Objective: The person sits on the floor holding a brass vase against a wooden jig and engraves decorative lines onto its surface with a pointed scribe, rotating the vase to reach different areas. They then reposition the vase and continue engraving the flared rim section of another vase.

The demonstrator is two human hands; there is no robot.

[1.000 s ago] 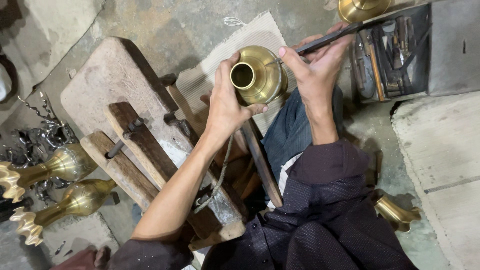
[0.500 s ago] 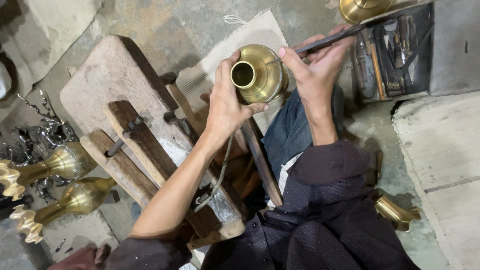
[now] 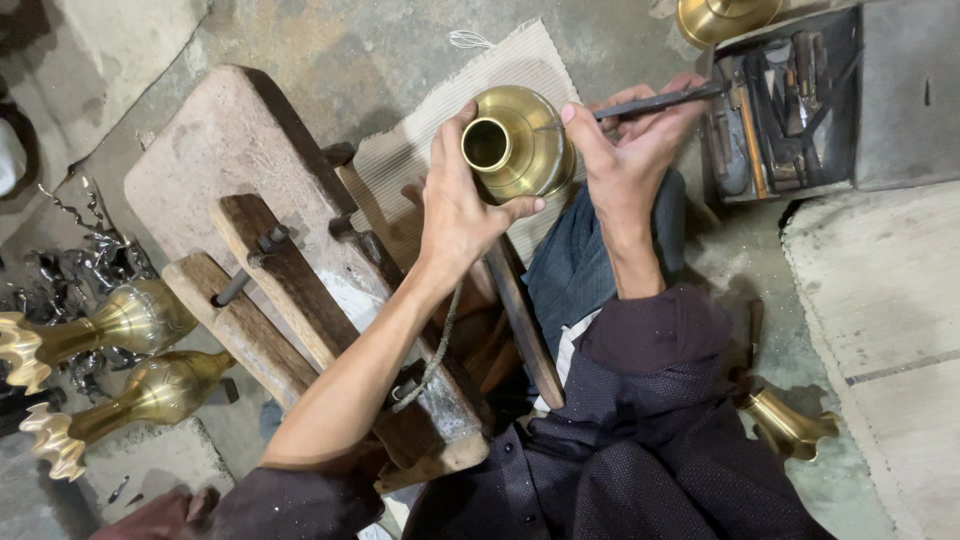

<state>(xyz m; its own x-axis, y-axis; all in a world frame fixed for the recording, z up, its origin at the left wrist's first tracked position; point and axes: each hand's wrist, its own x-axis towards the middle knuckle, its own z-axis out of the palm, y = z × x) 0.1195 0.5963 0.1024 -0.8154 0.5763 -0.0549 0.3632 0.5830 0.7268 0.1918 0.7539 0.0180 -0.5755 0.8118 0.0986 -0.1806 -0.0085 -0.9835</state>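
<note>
Looking down from the head camera, I see the left hand point(image 3: 460, 215) wrapped around a brass vase point(image 3: 518, 140), thumb under its lower side and fingers over the upper side; this grip is closed on the vase. The vase's round open mouth faces up toward the camera. It is held above a ribbed mat point(image 3: 420, 150) that lies on the concrete floor point(image 3: 330, 40), just beyond the far end of a wooden workbench point(image 3: 215, 170).

The right hand point(image 3: 630, 150) is closed on a thin dark metal tool point(image 3: 660, 100), held like a pen. The tool's tip meets the right side of the vase; the exact contact point is hidden by the fingers point(image 3: 575, 130).

A wooden clamp point(image 3: 290, 290) of two dark bars with a bolt lies across the near part of the workbench, and a cord point(image 3: 435, 345) runs down beside the left forearm.

Two more brass vases with scalloped rims point(image 3: 110, 370) lie on their sides on the floor at the left, next to a pile of metal scraps point(image 3: 85, 260). An open tray of tools point(image 3: 780, 110) sits at the upper right, with a brass bowl point(image 3: 725, 15) just beyond it. Another brass piece point(image 3: 785, 425) lies on the floor at the lower right.
</note>
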